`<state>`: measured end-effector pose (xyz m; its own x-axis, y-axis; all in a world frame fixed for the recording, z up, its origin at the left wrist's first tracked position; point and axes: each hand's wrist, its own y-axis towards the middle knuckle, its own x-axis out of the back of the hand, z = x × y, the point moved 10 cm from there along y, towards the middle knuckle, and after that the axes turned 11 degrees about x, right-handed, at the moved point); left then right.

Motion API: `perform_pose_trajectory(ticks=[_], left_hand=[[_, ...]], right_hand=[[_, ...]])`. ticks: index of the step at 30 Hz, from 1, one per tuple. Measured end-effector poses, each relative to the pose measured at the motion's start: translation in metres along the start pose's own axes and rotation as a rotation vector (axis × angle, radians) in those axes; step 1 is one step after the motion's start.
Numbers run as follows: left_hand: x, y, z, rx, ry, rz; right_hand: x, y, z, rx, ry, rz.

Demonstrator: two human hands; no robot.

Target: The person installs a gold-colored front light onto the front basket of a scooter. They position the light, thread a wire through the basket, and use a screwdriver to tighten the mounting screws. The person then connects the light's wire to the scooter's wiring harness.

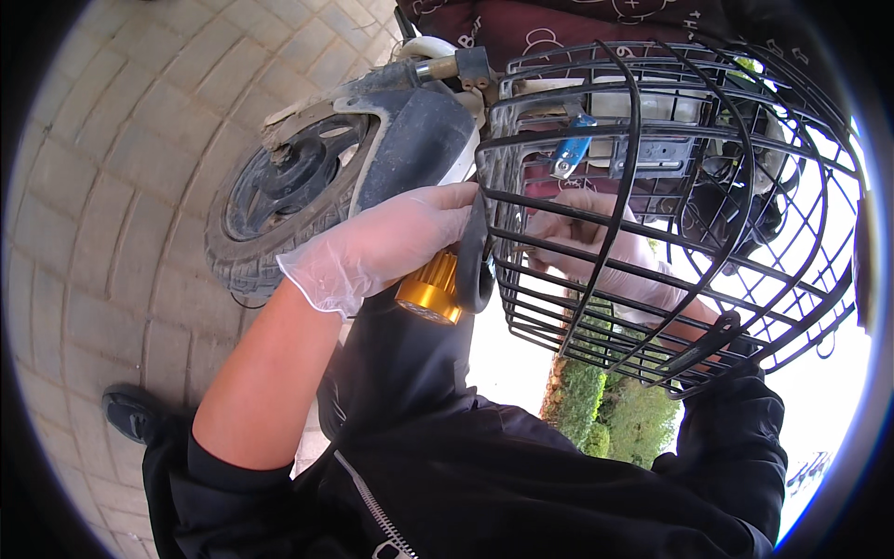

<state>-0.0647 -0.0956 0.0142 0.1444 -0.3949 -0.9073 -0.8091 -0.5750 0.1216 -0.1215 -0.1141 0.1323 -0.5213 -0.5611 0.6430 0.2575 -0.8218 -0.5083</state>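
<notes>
Both my hands wear thin clear gloves at the black wire basket [637,140] on the front of a scooter. My left hand [396,238] reaches against the basket's near-left side, just above a gold round lamp [431,291]; its fingertips are hidden behind a black strip at the basket's edge. Seen through the wires, my right hand [596,244] has its fingers curled together close to the basket's bottom. Whatever those fingers hold is too small or hidden to name. A small blue and silver tool [573,147] rests by the basket wires, above my right hand.
The scooter's front wheel [284,177] and dark fender [419,140] lie to the left. A dark red patterned cover [549,28] is behind the basket. Paving bricks [121,242] spread on the left, with a black shoe [130,413] on them. Green hedges [615,419] show below the basket.
</notes>
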Motion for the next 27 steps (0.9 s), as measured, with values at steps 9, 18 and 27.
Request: perform_pose_trajectory(ticks=[9,18,27], left_hand=[[0.002,0.003,0.002,-0.001,0.007,0.02],[0.002,-0.007,-0.004,0.023,0.102,-0.039],[0.002,-0.004,-0.001,-0.009,0.048,-0.058]], right_hand=[[-0.008,-0.003,0.003,0.027,-0.021,0.037],[-0.007,-0.002,0.01,0.031,-0.11,0.032],[-0.01,-0.002,0.0,-0.13,-0.038,0.05]])
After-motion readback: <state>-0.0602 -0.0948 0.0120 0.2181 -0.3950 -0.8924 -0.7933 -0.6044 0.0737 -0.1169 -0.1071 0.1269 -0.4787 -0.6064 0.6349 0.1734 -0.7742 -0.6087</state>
